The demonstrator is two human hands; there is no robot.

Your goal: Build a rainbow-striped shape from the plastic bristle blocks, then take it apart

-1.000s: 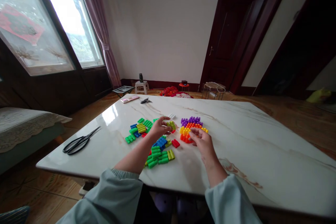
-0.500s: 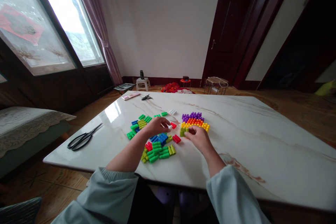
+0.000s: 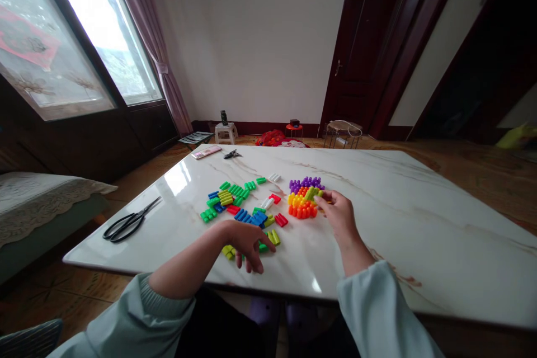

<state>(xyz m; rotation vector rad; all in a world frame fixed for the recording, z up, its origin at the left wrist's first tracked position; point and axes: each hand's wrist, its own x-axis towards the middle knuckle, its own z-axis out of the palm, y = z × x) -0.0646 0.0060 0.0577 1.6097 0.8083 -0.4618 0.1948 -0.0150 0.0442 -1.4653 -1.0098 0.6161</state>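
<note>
My right hand [image 3: 338,212] pinches a yellow-green toy building block [image 3: 311,193] over the right part of a group of upright blocks. That group has purple blocks [image 3: 306,183] at the back, with yellow blocks [image 3: 296,200] and orange blocks [image 3: 302,211] in front. Over the near end of the loose blocks hovers my left hand [image 3: 248,243], fingers apart and nothing seen in them. It partly covers green and yellow-green blocks [image 3: 273,236]. Blue blocks [image 3: 257,218], red blocks [image 3: 281,220] and a white block [image 3: 267,203] lie just beyond it.
Black-handled scissors [image 3: 131,224] lie on the left of the marble-patterned table [image 3: 403,201]. A pink phone-like object [image 3: 206,152] and small dark pliers [image 3: 232,154] lie at the far edge. Green blocks [image 3: 238,191] are scattered left of centre.
My left hand has drawn back toward me from the white block, which now lies by the red one. My right hand has moved right and slightly away, still with a yellow-green block.
</note>
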